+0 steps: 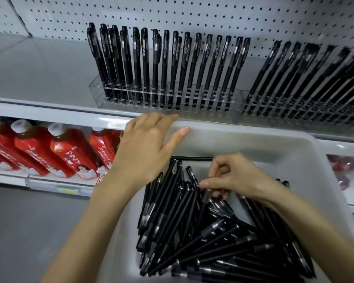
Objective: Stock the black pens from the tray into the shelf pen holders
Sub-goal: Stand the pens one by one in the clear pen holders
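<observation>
Gripping far rim of grey tray (253, 139) with left hand (149, 144), right hand (233, 180) pinching among light, stiff, slick black pens (172, 221), best held mid-barrel.

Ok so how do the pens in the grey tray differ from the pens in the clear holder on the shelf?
The tray pens lie flat in a crossed, jumbled pile in the grey tray; the holder pens stand in rows, slotted into the clear holder. The right hand picks at the tray pens; no hand touches the holder pens. Both sets are black clipped pens that look like the same kind.
</observation>
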`<state>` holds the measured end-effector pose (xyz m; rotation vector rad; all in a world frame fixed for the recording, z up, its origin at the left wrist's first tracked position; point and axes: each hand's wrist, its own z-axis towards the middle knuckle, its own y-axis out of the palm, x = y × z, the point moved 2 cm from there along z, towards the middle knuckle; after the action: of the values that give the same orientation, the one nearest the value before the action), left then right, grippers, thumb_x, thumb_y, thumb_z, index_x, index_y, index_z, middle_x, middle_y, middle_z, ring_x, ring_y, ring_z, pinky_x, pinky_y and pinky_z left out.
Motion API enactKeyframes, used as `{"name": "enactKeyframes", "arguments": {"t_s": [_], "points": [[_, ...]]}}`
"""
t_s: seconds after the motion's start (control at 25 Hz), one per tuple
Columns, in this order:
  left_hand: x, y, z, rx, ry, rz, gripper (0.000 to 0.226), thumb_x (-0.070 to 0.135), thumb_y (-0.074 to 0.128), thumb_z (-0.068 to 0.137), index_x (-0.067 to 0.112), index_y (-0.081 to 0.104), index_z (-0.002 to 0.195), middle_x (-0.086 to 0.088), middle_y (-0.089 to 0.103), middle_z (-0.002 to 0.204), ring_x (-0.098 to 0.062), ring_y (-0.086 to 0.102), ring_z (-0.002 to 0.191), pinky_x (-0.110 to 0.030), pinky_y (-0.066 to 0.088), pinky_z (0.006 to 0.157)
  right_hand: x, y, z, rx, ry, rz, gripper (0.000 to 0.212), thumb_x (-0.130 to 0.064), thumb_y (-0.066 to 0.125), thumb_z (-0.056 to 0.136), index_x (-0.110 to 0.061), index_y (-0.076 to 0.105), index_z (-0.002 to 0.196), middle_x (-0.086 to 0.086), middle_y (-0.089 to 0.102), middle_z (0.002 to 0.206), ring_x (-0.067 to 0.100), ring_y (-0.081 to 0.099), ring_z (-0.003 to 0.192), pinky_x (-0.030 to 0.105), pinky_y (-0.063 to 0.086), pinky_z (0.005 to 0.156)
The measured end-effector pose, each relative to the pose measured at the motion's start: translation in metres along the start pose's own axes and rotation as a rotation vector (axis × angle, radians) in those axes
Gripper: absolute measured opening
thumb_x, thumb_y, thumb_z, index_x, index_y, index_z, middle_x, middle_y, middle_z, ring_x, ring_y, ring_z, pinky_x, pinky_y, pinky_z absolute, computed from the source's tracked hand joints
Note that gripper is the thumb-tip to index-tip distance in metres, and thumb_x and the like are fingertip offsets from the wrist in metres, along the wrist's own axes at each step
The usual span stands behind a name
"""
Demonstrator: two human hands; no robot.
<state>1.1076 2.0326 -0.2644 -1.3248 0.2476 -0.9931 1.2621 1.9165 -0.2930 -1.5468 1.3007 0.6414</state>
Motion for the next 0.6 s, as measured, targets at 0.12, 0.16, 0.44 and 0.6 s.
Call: {"name": "enactKeyframes", "arguments": {"t_s": [0.12, 0.16, 0.44, 0.6], "points": [[0.001, 0.001, 0.0, -0.01, -0.011, 0.011, 0.072, 0.065, 0.013, 0.087, 0.024, 0.04, 0.14, 0.005, 0.043, 0.139, -0.012, 0.033, 0.13, -0.031, 0.018, 0.108, -0.027, -0.023, -0.01, 0.066, -0.048, 0.061, 0.02, -0.012, 0.078, 0.066, -0.003, 0.062, 0.075, 0.01, 0.069, 0.062, 0.015, 0.066, 0.057, 0.022, 0.056, 0.055], [0.002, 0.0, -0.001, -0.007, -0.019, 0.002, 0.072, 0.066, 0.013, 0.087, 0.024, 0.036, 0.142, 0.005, 0.037, 0.144, -0.012, 0.029, 0.134, -0.032, 0.017, 0.11, -0.038, -0.032, -0.013, 0.101, -0.086, 0.083, 0.021, -0.012, 0.078, 0.063, -0.003, 0.064, 0.077, 0.011, 0.071, 0.068, 0.018, 0.068, 0.063, 0.024, 0.058, 0.06], [0.01, -0.018, 0.015, 0.069, -0.067, -0.008, 0.072, 0.061, 0.017, 0.088, 0.02, 0.023, 0.147, 0.002, 0.021, 0.154, -0.008, 0.01, 0.141, -0.033, 0.003, 0.116, -0.114, -0.074, -0.015, 0.463, -0.456, 0.228, 0.031, -0.012, 0.075, 0.071, -0.013, 0.063, 0.099, 0.006, 0.073, 0.09, 0.015, 0.072, 0.083, 0.023, 0.057, 0.073], [0.007, -0.014, 0.02, 0.064, -0.041, 0.08, 0.073, 0.063, 0.013, 0.09, 0.018, 0.026, 0.146, 0.001, 0.026, 0.152, -0.01, 0.012, 0.142, -0.036, 0.003, 0.117, -0.146, -0.08, -0.005, 0.756, -0.729, -0.01, 0.022, -0.014, 0.077, 0.077, -0.011, 0.064, 0.094, -0.001, 0.07, 0.089, 0.008, 0.07, 0.084, 0.02, 0.056, 0.077]]}}
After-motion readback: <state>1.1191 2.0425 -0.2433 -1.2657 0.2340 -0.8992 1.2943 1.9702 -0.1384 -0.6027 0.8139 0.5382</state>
